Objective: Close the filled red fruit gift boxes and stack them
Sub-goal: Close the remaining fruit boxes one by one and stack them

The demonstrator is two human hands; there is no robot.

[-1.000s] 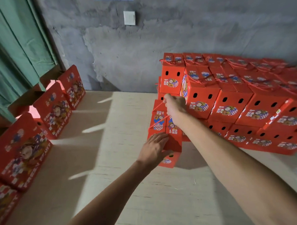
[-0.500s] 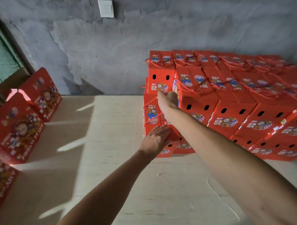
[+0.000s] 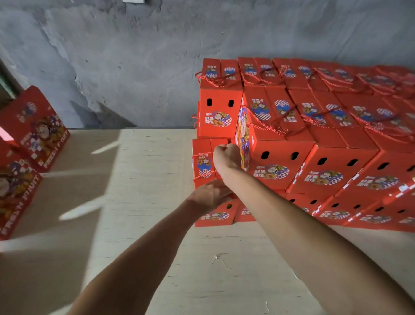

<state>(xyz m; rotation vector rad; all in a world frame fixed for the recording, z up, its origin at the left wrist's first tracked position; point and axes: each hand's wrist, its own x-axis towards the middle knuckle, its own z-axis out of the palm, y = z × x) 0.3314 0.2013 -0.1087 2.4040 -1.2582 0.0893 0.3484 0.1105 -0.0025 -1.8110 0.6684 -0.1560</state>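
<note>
A closed red gift box (image 3: 203, 164) with a red rope handle sits at the left end of a big stack of red gift boxes (image 3: 319, 133), on top of a lower box (image 3: 215, 215). My right hand (image 3: 226, 156) is curled at the far top edge of that box, gripping the rope handle. My left hand (image 3: 211, 193) lies flat against the box's near lower edge, fingers straight. The stack rises two or three layers and runs to the right along the wall.
The boxes stand on a pale wooden table (image 3: 143, 231). At the left edge stand several open red boxes with raised printed flaps (image 3: 41, 131). A grey concrete wall (image 3: 149, 52) closes off the back. Bare table stretches between the left boxes and the stack.
The box in my hands has moved away from me, up against the stack's left end and onto the lower box. Both arms have stretched forward, and the view has shifted right.
</note>
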